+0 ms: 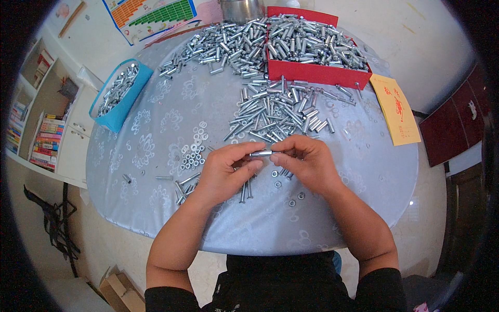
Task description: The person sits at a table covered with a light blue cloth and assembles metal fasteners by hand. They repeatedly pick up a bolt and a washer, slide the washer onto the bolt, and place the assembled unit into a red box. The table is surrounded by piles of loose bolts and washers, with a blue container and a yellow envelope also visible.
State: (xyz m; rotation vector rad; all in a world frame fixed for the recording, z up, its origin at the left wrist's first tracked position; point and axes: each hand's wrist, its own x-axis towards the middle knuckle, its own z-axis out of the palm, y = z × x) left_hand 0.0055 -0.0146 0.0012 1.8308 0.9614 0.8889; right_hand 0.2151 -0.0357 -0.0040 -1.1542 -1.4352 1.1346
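Note:
A shiny metal sleeve (260, 153), part of an expansion anchor, lies level between my hands over the table. My left hand (232, 165) pinches its left end between thumb and fingers. The other end is between the thumb and fingertips of my right hand (306, 160), where a thin shaft seems to enter the sleeve; my fingers hide the detail. Just beyond my hands is a heap of loose bolts and sleeves (273, 111). Hex nuts (191, 159) and flat washers (200, 130) are grouped left of my left hand. Several bolts (245, 192) lie beneath my hands.
A red box (315, 72) heaped with metal anchors stands at the back, beside a large loose pile (230, 45). At left is a blue bin (126, 103) of metal parts. A yellow booklet (397, 111) lies at the right edge of the cloth-covered table (374, 171).

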